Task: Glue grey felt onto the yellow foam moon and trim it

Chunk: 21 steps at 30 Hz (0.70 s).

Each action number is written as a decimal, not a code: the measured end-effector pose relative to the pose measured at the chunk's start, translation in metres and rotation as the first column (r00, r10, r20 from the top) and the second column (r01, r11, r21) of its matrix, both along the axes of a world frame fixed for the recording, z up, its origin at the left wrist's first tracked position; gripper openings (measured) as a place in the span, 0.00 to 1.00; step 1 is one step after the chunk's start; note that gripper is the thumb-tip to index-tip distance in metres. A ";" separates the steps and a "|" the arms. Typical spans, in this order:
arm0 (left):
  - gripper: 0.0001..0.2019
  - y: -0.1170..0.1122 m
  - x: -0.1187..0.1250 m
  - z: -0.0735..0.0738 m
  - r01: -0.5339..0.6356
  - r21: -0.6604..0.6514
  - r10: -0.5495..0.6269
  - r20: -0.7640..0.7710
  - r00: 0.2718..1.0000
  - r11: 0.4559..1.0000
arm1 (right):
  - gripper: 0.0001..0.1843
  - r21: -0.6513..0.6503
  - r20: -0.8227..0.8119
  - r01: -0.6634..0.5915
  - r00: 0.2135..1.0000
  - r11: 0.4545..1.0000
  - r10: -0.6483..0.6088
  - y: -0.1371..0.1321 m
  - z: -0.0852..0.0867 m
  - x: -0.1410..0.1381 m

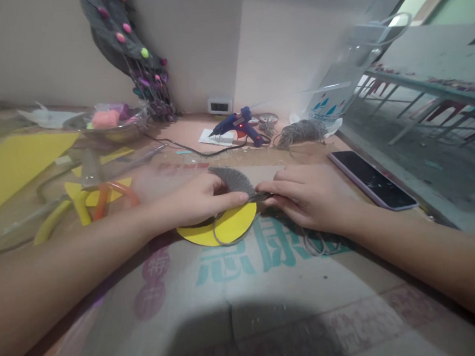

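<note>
My left hand [198,196] is closed on a yellow card ring [237,222], its thumb lying across the front. Grey yarn is wound closely over the upper right part of the ring, making a wrapped section [233,178]; the lower part shows bare yellow. At the ring's right edge, my right hand [307,197] pinches the grey yarn between thumb and fingers. A strand of yarn curves across the yellow card, and slack yarn loops [319,245] lie below my right hand. My fingers hide part of the ring.
Scissors with orange and yellow handles [103,199] lie left, near a yellow sheet [14,162]. Behind are a blue glue gun [233,123], a grey yarn bundle [303,131] and a bowl of craft pieces [112,125]. A phone [371,178] rests at right by the table edge.
</note>
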<state>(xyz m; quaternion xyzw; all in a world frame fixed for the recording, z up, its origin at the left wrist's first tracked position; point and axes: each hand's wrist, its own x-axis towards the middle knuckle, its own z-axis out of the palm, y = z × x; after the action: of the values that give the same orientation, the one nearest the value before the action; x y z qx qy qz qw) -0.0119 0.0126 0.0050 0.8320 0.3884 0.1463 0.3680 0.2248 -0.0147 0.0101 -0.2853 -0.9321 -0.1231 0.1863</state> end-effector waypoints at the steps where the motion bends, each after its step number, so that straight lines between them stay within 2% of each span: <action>1: 0.21 0.000 0.000 0.000 0.009 -0.002 -0.009 0.017 1.000 1.000 | 0.14 0.001 -0.004 -0.003 1.000 1.000 0.003 0.000 0.000 0.000; 4: 0.20 0.001 -0.001 -0.002 0.003 0.000 -0.003 0.021 1.000 1.000 | 0.14 -0.007 -0.021 -0.023 1.000 1.000 0.023 0.001 -0.001 0.001; 11: 0.21 0.004 -0.005 -0.006 -0.064 0.071 0.070 -0.094 0.993 0.995 | 0.14 -0.001 -0.023 -0.016 1.000 1.000 0.016 0.001 -0.001 0.002; 17: 0.23 0.001 0.000 -0.002 -0.026 0.037 0.029 -0.060 0.998 0.999 | 0.14 0.022 -0.003 -0.028 1.000 0.999 0.028 0.002 -0.003 0.003; 21: 0.24 0.000 0.000 0.001 -0.063 0.047 0.067 -0.108 0.992 0.997 | 0.15 0.025 0.013 -0.019 1.000 1.000 0.018 0.003 -0.004 0.003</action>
<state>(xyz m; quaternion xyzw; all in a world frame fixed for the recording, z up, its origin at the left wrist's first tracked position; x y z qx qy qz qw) -0.0116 0.0129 0.0060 0.8335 0.4317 0.1208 0.3231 0.2277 -0.0116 0.0057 -0.2736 -0.9342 -0.1348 0.1852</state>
